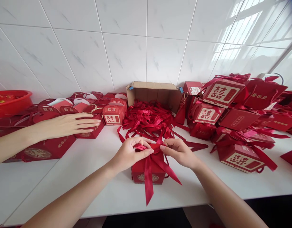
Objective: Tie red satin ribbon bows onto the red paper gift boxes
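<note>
In front of me on the white table stands a red gift box (148, 177) with a round gold pattern on its near side. A dark red ribbon (149, 186) is looped at its top, and two loose tails hang down the front. My left hand (133, 152) pinches the ribbon at the left of the bow between thumb and fingers. On the other side, my right hand (180, 152) is closed on the ribbon with thumb and fingertips. The hands partly cover the top of the box. Behind it, a heap of red ribbons (148, 117) spills from an open cardboard box (154, 86).
Another person's hand (70, 125) reaches in from the left over a red box (89, 134). Folded red boxes line the left. Several ribboned boxes (240, 155) are stacked at the right. A red basin (13, 107) stands far left. A tiled wall (122, 53) rises behind.
</note>
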The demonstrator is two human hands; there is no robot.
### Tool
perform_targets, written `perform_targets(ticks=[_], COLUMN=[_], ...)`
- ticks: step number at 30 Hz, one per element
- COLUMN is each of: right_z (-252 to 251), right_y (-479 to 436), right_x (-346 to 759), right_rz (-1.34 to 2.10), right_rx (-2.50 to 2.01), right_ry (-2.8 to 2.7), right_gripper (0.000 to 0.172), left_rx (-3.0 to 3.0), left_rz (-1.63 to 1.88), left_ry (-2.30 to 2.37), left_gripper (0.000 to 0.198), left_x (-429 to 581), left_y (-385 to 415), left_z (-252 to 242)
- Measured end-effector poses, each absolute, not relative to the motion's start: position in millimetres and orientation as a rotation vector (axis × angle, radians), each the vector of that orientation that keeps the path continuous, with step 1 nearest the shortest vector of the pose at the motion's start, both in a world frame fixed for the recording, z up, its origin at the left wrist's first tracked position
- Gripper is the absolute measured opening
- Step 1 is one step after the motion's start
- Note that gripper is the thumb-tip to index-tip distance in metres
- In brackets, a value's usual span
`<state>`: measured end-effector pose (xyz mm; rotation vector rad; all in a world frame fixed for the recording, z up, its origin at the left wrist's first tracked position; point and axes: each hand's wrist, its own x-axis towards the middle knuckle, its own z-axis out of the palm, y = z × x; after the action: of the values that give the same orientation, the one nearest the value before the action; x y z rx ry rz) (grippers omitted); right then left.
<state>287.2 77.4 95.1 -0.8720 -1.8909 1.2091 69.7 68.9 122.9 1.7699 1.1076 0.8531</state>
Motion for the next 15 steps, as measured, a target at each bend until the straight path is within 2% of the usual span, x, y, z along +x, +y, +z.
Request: perform_targets(ticks=[15], right_z=[101.1], right_y=[76.5], right_x=[296.0], right_rz=[1.095], right_rx=[-0.823], right_ry=[-2.006], right_gripper=[0.033], left_rx=[1.854], left_rz=[0.843], left_ry=[1.075], left_gripper=[0.019], left_x=[66.8], left_y=[67.5], left_z=[121.7])
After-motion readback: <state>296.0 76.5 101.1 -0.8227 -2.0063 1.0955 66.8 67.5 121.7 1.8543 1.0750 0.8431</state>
